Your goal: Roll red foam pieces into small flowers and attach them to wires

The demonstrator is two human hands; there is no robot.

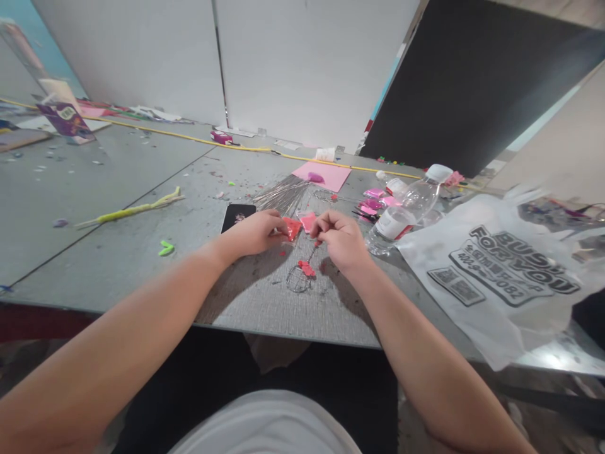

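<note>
My left hand (259,232) has its fingers closed on the edge of a small red packet (293,228) at the middle of the grey table. A pink packet (307,221) lies between my two hands. My right hand (338,236) is closed in a pinch, around the top of a thin wire stem. Lower down, the stem carries a lump of red clay (307,268) beside a round wire frame (299,279). Behind my hands lies a bundle of thin wires (283,193).
A black phone (236,215) lies by my left wrist. To the right stand a clear bottle (394,217) and a white plastic bag (501,265). Pink paper (331,175) lies behind, a yellow-green twisted strip (135,210) at left. A yellow cord (189,137) crosses the back.
</note>
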